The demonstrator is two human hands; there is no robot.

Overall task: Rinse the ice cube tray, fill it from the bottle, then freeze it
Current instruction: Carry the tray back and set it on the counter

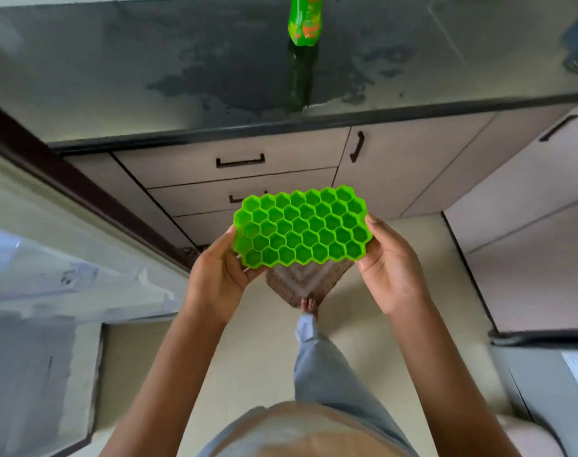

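Note:
I hold a bright green honeycomb ice cube tray level in front of me, above the floor and in front of the cabinet drawers. My left hand grips its left end and my right hand grips its right end. The cells face up; whether they hold water I cannot tell. A green bottle stands on the dark countertop beyond the tray, its top cut off by the frame.
The countertop has wet patches around the bottle. Beige drawers and cupboard doors with black handles lie below it. An open fridge or freezer compartment is at my left. A brown mat lies on the floor under the tray.

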